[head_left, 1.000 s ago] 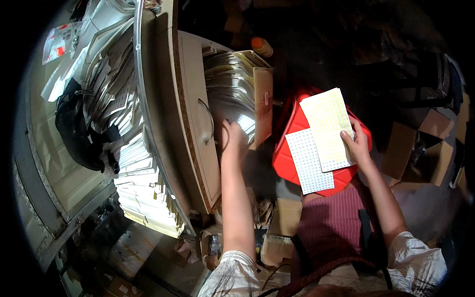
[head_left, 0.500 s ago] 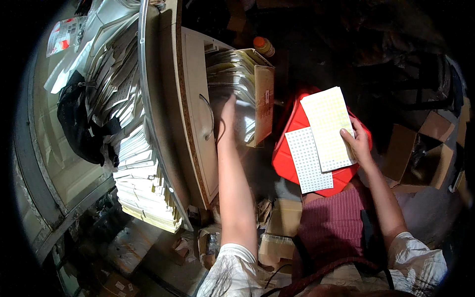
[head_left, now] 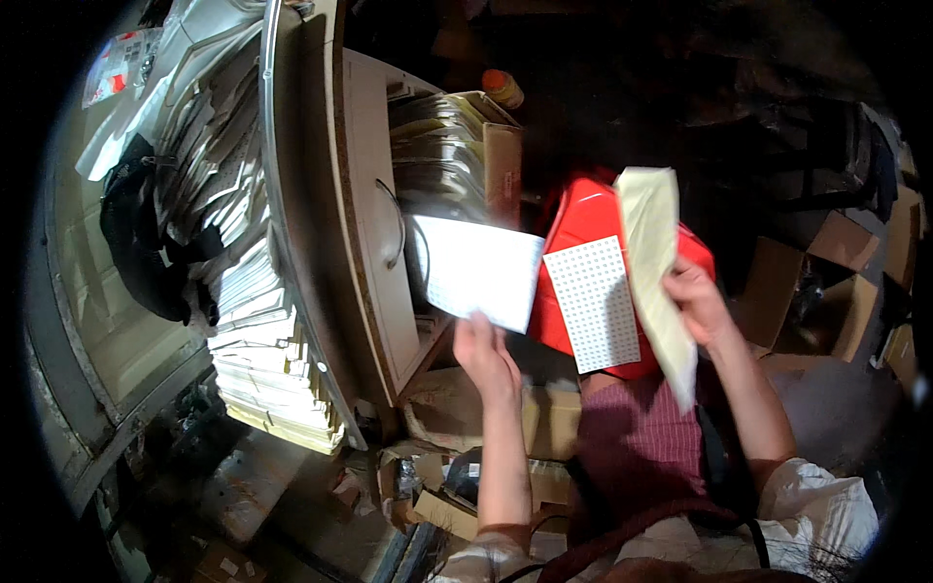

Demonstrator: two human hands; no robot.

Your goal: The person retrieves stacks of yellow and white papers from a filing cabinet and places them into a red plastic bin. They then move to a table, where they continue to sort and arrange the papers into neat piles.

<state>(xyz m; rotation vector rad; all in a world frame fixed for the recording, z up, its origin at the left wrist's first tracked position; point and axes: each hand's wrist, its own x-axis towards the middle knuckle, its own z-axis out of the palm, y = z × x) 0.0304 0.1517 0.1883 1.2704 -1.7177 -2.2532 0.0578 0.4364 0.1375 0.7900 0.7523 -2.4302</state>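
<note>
A white sheet with faint printing [head_left: 476, 267] is pinched by one edge in my left hand [head_left: 486, 360], between the cabinet and my lap. My right hand [head_left: 698, 299] grips a pale yellow sheet [head_left: 651, 253], tilted so it is seen partly edge-on and slightly blurred; whether it is one sheet or several I cannot tell. Under it, a white sheet printed with rows of small marks [head_left: 595, 306] lies on a red plastic surface [head_left: 583, 209] over my lap. Left of that, a cardboard box [head_left: 502, 175] holds a thick pile of papers [head_left: 442, 146].
The white cabinet door [head_left: 374, 185] with a curved handle stands at my left. Tall paper stacks [head_left: 262, 340] and a black cloth bag [head_left: 146, 233] fill the surface beyond it. An orange-capped bottle [head_left: 501, 87] stands behind the box. An open carton [head_left: 812, 291] sits at right.
My left hand has come out of the box of papers toward me with a white sheet. My right hand has tipped the yellow sheet up from lying nearly flat.
</note>
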